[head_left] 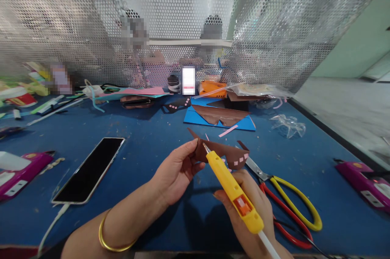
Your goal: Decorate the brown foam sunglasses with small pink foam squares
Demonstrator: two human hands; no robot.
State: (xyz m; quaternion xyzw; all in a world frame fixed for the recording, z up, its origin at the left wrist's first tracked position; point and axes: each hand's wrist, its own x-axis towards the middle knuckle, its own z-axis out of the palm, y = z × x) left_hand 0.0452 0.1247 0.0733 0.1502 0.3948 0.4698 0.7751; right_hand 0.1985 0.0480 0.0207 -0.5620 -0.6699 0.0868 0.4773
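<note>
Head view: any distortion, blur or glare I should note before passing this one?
Head view: strong wide-angle bending, the mesh screen and table edges curve; pixelated patches behind the mesh and at far left; the phone screen shows only a faint sheen; the hands cast soft shadows; the glue gun and brown cutout are sharp.

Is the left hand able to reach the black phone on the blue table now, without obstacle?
Probably not at once: the left hand pinches the brown paper piece, so it is occupied. The path to the phone across the blue table looks free.
</note>
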